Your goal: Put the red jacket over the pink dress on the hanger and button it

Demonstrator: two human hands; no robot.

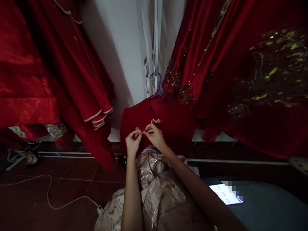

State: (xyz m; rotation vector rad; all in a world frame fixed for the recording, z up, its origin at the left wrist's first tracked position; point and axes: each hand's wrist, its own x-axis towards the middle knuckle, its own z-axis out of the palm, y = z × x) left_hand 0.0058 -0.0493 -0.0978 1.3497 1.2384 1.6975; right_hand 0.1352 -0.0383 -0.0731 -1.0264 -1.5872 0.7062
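Observation:
A dark red jacket (175,118) hangs from a purple hanger (158,91), its front facing me. My left hand (133,141) pinches a pearl-beaded frog fastener (137,129) on the jacket front, thumb and fingertips together. Close beside it, my right hand (155,137) also has its fingertips pinched, meeting the left ones at the fastener. The tiny part between the fingertips is hard to make out. A second beaded fastener (155,121) lies on the jacket just above my right hand.
Red garments (96,93) hang at left; red sequinned garments (271,73) hang at right. White metal bars (154,41) rise behind the hanger. Patterned shiny fabric (158,195) bunches below my hands. A lit phone (225,194) rests on a grey surface at right; a white cable (50,195) crosses the floor.

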